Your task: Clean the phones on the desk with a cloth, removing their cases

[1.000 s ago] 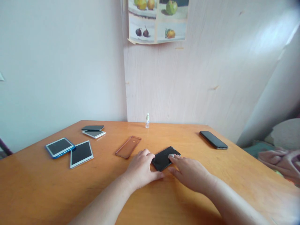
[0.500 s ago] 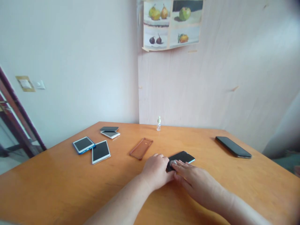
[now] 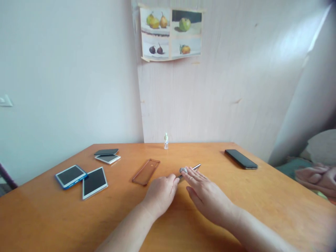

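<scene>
Now the left hand point(image 3: 161, 192) pinches the tilted smartphone point(image 3: 197, 167), right hand point(image 3: 214, 201) holding a whitish wad point(image 3: 183, 170) against it! Overpressing could twist that left grip loose.

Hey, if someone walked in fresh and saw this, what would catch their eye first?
Probably the two hands at the front centre: the left hand grips a phone seen edge-on, while the right hand's fingers rest on a small pale wad against it. Next might come the fruit pictures high on the wall, then the see-through reddish phone case on the table, beyond the left hand.
</scene>
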`<state>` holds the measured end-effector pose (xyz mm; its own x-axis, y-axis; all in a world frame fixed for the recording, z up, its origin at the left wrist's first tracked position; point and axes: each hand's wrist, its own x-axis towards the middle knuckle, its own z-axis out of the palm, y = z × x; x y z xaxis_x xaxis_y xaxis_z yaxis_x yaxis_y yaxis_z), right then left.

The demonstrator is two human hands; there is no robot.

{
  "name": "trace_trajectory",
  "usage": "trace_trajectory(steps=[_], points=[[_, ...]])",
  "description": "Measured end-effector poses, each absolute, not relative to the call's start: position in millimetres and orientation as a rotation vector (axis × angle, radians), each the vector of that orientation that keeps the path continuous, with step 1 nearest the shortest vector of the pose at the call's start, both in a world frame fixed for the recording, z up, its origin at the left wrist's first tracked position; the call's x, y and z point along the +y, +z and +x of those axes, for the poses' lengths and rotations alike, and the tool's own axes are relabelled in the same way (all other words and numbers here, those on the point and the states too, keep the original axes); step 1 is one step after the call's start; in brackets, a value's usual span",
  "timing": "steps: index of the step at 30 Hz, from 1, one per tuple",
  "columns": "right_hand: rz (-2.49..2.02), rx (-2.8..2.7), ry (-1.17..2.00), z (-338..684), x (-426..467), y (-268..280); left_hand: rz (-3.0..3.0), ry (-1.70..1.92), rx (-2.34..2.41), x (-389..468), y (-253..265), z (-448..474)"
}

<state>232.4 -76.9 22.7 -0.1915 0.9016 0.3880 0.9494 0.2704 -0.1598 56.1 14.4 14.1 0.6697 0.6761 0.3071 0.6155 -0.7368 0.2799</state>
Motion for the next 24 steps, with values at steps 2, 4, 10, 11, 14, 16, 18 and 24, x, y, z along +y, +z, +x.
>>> trace_trajectory(steps=[2,4,10,11,14,16,18,24], points=[[-1.586,-2.204,-0.156,224,-79,23,2.710,0.588,1.062,16,14,56],[-1.615,-2.161,-0.160,229,-75,21,2.718,0.571,1.072,16,16,56],[-1.968,-1.834,-0.127,277,-51,14,2.727,0.543,1.069,15,19,55],[-1.982,-1.824,-0.116,279,-50,14,2.713,0.552,1.059,16,19,55],[-1.892,-1.926,-0.078,264,-56,16,2.629,0.600,1.012,17,16,53],[-1.754,-2.073,-0.055,246,-63,18,2.539,0.660,0.969,19,14,52],[-1.634,-2.201,-0.037,233,-67,18,2.428,0.721,0.929,21,12,51],[-1.937,-2.015,0.038,257,-52,12,2.006,0.656,0.904,22,5,54]])
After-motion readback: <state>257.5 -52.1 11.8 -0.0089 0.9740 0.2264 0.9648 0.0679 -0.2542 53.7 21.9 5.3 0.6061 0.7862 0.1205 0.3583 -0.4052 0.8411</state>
